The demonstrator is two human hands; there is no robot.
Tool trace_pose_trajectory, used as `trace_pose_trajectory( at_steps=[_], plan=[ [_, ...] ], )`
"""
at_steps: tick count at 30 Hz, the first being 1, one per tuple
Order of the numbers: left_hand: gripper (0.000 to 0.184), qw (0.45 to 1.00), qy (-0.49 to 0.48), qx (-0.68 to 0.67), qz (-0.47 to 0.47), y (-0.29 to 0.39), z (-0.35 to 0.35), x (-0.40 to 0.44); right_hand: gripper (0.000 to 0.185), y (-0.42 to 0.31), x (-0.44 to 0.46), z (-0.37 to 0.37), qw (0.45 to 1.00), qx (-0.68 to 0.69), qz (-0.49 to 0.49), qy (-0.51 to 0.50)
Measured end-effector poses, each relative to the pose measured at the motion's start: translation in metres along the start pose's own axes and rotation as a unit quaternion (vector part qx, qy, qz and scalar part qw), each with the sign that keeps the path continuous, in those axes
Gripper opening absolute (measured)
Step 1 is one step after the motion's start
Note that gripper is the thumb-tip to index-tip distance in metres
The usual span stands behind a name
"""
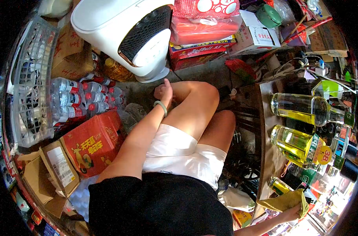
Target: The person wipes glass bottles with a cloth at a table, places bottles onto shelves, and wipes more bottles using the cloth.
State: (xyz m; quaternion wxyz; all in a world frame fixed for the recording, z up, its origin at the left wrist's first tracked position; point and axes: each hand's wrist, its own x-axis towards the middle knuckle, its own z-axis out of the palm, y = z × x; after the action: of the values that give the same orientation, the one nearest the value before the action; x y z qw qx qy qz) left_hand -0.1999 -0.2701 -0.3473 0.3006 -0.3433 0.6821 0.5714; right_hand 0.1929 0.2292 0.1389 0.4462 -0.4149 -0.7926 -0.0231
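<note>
My left hand [164,93], with a pale bangle on its wrist, rests beside my bent leg. Its thumb sticks out apart from the fingers, which are partly hidden; nothing shows in it. At the lower right, my right hand [292,214] grips a yellow-green cloth [282,202] at the table's edge. Just beyond the cloth lies a small bottle with yellow liquid [280,186]. Two larger clear glass bottles, a labelled one [291,143] and a plainer one [299,109], both with yellow liquid, stand farther along the table [266,135].
To my left are packs of bottled water [69,98], a red carton [92,143], an opened brown box [49,173] and a grey plastic crate [33,82]. Ahead stand a white appliance with a black grille [108,23], a Red Bull box [202,50] and a green container [268,15].
</note>
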Motion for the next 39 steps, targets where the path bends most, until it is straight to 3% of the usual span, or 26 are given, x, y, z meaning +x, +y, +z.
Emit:
trace_pose_trajectory(
  at_steps=[1,2,4,7,11,14,19,23,26,29,31,33,35,39],
  plan=[
    [0.098,0.995,-0.091,-0.041,-0.02,0.004,-0.002,-0.008,0.05,0.001,0.001,-0.001,1.0,-0.022,-0.004,-0.004],
    [0.098,0.995,-0.091,-0.042,-0.02,0.004,0.004,-0.007,0.05,0.002,0.002,-0.001,1.0,-0.022,-0.004,-0.004],
    [0.1,0.994,0.102,-0.03,-0.033,0.004,0.021,-0.005,0.052,-0.006,0.001,0.0,1.0,-0.03,-0.001,0.003],
    [0.102,0.995,0.089,-0.023,-0.038,-0.007,0.018,0.013,0.051,-0.027,-0.008,-0.001,1.0,-0.006,0.011,0.002],
    [0.102,0.994,0.088,-0.047,-0.038,0.005,0.016,-0.015,0.048,0.0,-0.001,-0.001,1.0,-0.004,-0.028,-0.001],
    [0.1,0.985,0.085,-0.143,-0.045,0.022,0.014,-0.043,0.045,-0.01,-0.004,0.0,1.0,-0.004,-0.02,0.001],
    [0.096,0.987,0.153,-0.046,-0.022,-0.017,0.019,0.024,0.044,0.005,0.003,-0.001,0.999,0.004,-0.033,-0.001],
    [0.099,0.983,0.145,-0.103,-0.04,-0.022,0.02,0.024,0.046,-0.007,-0.003,0.002,0.998,0.045,-0.043,-0.001],
    [0.103,0.987,0.102,-0.106,-0.063,-0.013,0.011,0.015,0.046,-0.027,-0.009,0.004,0.998,0.021,0.06,0.023],
    [0.094,0.956,0.197,-0.199,-0.089,-0.006,0.01,0.002,0.044,0.0,0.0,0.0,0.997,0.07,-0.025,0.008],
    [0.094,0.949,0.2,-0.224,-0.096,-0.028,0.01,0.021,0.042,0.006,0.002,-0.003,0.996,-0.038,-0.084,-0.012],
    [0.093,0.941,0.203,-0.25,-0.103,-0.038,0.007,0.027,0.038,0.006,0.002,-0.004,0.997,-0.039,-0.07,-0.011],
    [0.092,0.94,0.095,-0.317,-0.084,-0.037,0.001,0.019,0.033,-0.001,0.002,-0.002,0.998,-0.039,-0.045,-0.01],
    [0.089,0.945,0.015,-0.324,-0.038,-0.014,-0.001,-0.01,0.033,-0.014,-0.002,0.001,0.999,-0.006,-0.036,0.001]
  ],
)
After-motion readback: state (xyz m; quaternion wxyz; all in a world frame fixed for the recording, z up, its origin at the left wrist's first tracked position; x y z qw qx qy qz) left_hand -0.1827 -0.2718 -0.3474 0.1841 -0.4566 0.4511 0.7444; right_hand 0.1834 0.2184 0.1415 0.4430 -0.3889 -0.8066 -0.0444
